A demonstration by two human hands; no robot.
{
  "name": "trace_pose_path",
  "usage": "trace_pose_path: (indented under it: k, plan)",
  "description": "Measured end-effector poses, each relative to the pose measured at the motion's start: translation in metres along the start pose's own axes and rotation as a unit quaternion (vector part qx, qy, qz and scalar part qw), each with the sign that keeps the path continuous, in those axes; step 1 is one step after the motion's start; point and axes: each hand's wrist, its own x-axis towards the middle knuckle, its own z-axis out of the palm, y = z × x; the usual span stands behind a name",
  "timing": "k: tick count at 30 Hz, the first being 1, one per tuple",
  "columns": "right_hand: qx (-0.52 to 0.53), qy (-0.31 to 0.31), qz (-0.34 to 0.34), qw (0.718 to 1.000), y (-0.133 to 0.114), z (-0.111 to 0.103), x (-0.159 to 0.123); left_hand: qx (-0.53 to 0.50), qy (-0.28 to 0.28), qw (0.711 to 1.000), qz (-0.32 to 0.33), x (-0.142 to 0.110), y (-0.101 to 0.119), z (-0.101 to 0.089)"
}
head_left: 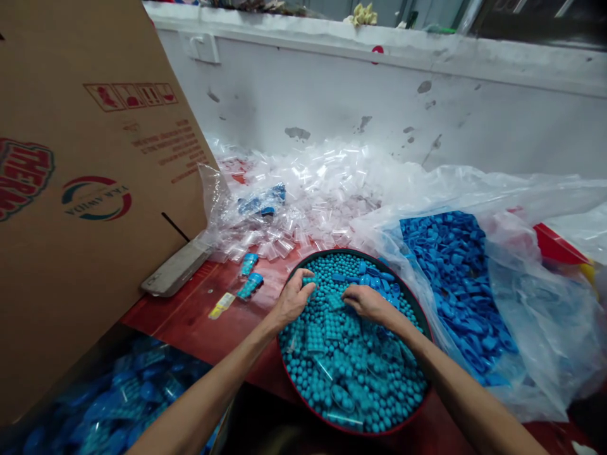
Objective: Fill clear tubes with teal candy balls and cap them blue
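A round tub [429, 328] with a dark inner wall and red rim is full of small turquoise balls [379, 411]. Over its left side, my left hand [294, 298] curves its thumb and fingers around something turquoise that I cannot make out. My right hand [366, 302] is closed over the middle, its fingertips pinching a small clear container [336, 301] that looks filled with balls. Several more ball-filled clear containers [315, 338] lie on the balls in front of my hands. Blue plastic caps or scoops [379, 281] are heaped at the tub's back right.
Behind the tub spreads a pile of clear empty containers [303, 215]. A plastic bag [521, 303] of blue plastic parts [455, 278] lies right. Left stand a large cardboard box [118, 158] and a grey device [177, 268]. Filled pieces [250, 285] lie on the red table [190, 316].
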Motion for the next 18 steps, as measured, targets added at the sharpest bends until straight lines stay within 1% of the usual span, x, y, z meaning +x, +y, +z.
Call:
trace_pose_path:
  k: [1,2,5,6,8,12,14,16,18]
  plan:
    - [-0.021,-0.009,-0.001,1.0,-0.002,0.001,0.0,-0.002,-0.005,1.0,-0.005,0.0,-0.001,0.003]
    - [-0.039,-0.002,0.006,0.999,-0.004,0.0,0.001,-0.004,-0.01,1.0,-0.008,-0.001,-0.002,0.005]
    - [-0.083,0.056,0.057,0.993,-0.004,-0.011,0.012,-0.024,-0.02,0.999,-0.02,0.001,-0.006,0.008]
    - [-0.093,0.068,0.071,0.991,-0.002,-0.014,0.017,-0.035,-0.019,0.999,-0.032,0.002,-0.007,0.008]
    - [-0.105,0.072,0.085,0.988,0.001,-0.015,0.027,-0.048,-0.017,0.997,-0.05,0.003,-0.008,0.008]
    - [-0.102,0.052,0.081,0.99,0.009,-0.001,0.039,-0.036,-0.021,0.999,-0.025,0.003,-0.009,0.008]
    - [-0.092,0.053,0.081,0.991,0.014,0.003,0.041,-0.037,-0.015,0.999,-0.03,0.003,-0.009,0.008]
    - [-0.078,0.055,0.079,0.992,0.017,0.001,0.041,-0.039,-0.012,0.998,-0.042,0.004,-0.009,0.008]
    - [-0.049,0.062,0.064,0.995,0.015,-0.004,0.037,-0.039,-0.018,0.998,-0.043,0.005,-0.007,0.009]
